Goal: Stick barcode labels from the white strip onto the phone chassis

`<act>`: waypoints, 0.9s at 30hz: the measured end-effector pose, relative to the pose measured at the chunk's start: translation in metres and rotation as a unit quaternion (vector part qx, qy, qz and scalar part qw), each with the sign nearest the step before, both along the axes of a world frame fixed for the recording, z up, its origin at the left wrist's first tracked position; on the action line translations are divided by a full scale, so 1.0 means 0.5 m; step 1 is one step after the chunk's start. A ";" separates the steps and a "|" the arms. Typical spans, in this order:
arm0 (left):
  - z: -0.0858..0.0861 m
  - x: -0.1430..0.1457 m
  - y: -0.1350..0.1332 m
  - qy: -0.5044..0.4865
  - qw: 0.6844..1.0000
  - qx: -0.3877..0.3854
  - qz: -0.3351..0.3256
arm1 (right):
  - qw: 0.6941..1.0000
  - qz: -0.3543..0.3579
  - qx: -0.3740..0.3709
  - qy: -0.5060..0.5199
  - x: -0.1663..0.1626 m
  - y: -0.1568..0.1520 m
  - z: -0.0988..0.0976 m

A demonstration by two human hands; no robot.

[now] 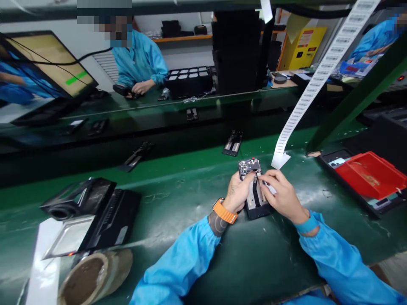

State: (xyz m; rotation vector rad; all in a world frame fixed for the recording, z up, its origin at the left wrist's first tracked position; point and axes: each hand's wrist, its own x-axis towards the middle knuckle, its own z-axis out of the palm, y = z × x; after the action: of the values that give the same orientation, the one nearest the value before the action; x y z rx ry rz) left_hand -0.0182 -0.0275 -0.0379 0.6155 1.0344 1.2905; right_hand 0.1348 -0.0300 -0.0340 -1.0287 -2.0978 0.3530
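An opened phone body [253,190] with its circuit board showing lies on the green bench in front of me. My left hand [237,192] grips its left edge, fingers curled round it, an orange strap on the wrist. My right hand [281,192] pinches a small white label against the phone's middle. A long strip of printed labels [313,80] hangs from above, and its loose end [280,160] rests on the bench just right of the phone.
A red tray [370,173] lies on a black tray at right. A black device [92,212] and a tape roll [92,277] stand at left. Phone frames [233,142] lie on the conveyor belt. A co-worker in blue [140,63] works opposite, beside a monitor [47,67].
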 end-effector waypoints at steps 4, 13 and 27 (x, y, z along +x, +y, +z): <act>0.004 -0.003 -0.005 0.019 1.000 0.004 -0.021 | 1.000 -0.002 -0.003 -0.019 0.001 0.001 0.005; 0.008 -0.008 -0.012 0.060 0.997 0.024 -0.050 | 1.000 0.001 -0.019 -0.013 0.004 -0.003 0.015; 0.041 -0.010 -0.018 -0.148 0.973 -0.108 -0.137 | 0.985 0.083 -0.119 -0.089 0.031 -0.017 0.070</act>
State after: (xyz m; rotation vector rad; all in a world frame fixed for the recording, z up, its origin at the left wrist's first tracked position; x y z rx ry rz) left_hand -0.0231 -0.0365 -0.0173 0.3709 0.7978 0.9751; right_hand 0.1504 -0.0385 0.0010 -1.0559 -2.3533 0.6277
